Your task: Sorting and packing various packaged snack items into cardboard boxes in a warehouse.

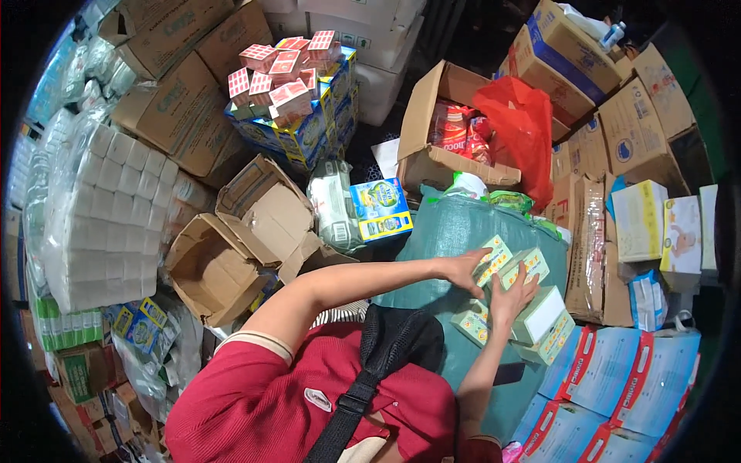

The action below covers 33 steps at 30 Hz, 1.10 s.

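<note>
Several small pale green-and-yellow cartons point(546, 339) sit in a cluster on a large green wrapped sack point(432, 231). My left hand point(463, 272) reaches across from the left, its fingers and thumb against the side of one small carton point(494, 253). Just right of it, my right hand point(515, 299) has its fingers and thumb on a neighbouring small carton point(528, 264). Another carton point(469, 322) lies below my left hand, and one with a plain whitish face point(540, 312) is beside my right hand. Near my right forearm is a flat dark rectangular thing point(508, 374).
Opened cardboard boxes point(266, 208) stand left of the sack, near a blue-and-yellow pack point(381, 207). Behind it, an open carton point(421, 127) holds red packets. Small red-and-white boxes point(285, 69) pile at the back left. Blue-and-red cartons point(610, 370) are stacked at the right.
</note>
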Available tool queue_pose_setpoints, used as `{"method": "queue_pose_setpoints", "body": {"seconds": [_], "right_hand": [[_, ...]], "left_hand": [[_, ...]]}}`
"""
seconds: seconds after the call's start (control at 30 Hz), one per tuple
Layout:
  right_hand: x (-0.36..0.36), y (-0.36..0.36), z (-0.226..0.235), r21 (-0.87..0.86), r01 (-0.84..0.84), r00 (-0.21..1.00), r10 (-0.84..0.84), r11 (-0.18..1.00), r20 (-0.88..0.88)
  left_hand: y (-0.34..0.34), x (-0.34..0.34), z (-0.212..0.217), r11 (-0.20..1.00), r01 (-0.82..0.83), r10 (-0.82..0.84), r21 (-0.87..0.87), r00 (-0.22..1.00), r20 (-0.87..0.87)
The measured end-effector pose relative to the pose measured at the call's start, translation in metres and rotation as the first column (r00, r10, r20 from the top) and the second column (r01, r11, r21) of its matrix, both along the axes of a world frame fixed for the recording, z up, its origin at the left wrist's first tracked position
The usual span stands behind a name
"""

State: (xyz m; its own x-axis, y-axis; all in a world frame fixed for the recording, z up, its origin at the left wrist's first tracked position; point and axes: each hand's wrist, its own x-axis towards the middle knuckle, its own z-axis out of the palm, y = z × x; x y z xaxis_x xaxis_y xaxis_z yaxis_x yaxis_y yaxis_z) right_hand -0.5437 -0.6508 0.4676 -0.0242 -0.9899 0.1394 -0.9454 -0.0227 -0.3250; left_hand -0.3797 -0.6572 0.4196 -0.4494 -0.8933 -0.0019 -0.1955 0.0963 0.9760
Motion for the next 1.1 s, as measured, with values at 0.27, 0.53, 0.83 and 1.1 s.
{"method": "queue_pose_setpoints", "body": {"seconds": [0.27,0.53,0.83,1.1], "right_hand": [[0.001,0.000,-0.004,-0.068,-0.004,1.000,0.006,0.998,0.023],[-0.008,-0.001,-0.010,-0.084,0.007,0.998,-0.002,0.996,0.063],[0.005,-0.002,0.006,-0.065,0.078,0.994,-0.073,0.995,0.075],[0.003,-0.019,0.000,-0.082,0.015,0.997,-0.021,0.997,-0.075]], "left_hand": [[-0.021,-0.023,-0.021,0.973,-0.208,0.169,0.097,0.936,0.308],[-0.019,-0.028,-0.029,0.967,-0.203,0.157,0.155,0.952,0.264],[-0.018,-0.018,-0.058,0.979,-0.161,0.139,0.127,0.977,0.161],[-0.026,-0.002,-0.046,0.964,-0.068,0.045,0.259,0.995,0.094]]}}
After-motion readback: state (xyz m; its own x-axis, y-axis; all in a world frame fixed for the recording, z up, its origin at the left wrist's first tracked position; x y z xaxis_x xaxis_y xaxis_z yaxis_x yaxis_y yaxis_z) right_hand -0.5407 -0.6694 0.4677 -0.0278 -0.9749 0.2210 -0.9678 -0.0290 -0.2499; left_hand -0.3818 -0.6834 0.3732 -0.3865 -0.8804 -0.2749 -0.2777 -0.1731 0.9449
